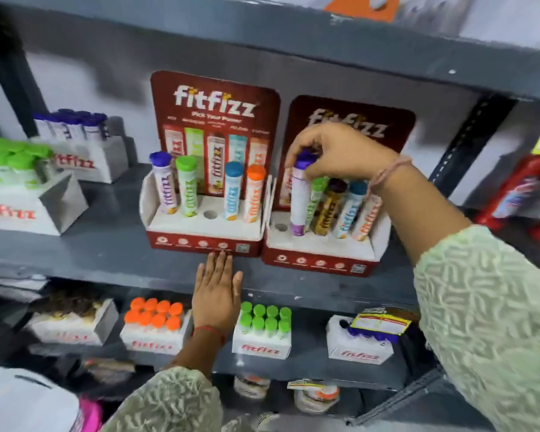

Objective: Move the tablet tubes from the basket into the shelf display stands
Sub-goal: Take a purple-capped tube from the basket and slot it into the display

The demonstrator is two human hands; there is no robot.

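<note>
Two red Fitfizz display stands sit side by side on the grey shelf. The left stand (205,235) holds purple, green, blue and orange capped tubes, with its middle hole bare. The right stand (320,254) holds green, brown, blue and orange tubes, and its leftmost hole is bare. My right hand (334,154) grips the purple cap of a purple-capped tube (300,201), which stands upright with its base on the stand just right of that bare hole. My left hand (217,291) lies flat, fingers apart, on the shelf edge below the left stand. No basket shows.
White Fitfizz boxes of green-capped tubes (10,169) and purple-capped tubes (72,129) stand at the shelf's left. On the shelf below sit boxes of orange caps (153,316), green caps (264,319) and purple caps (360,341). Red packs (521,198) crowd the right end.
</note>
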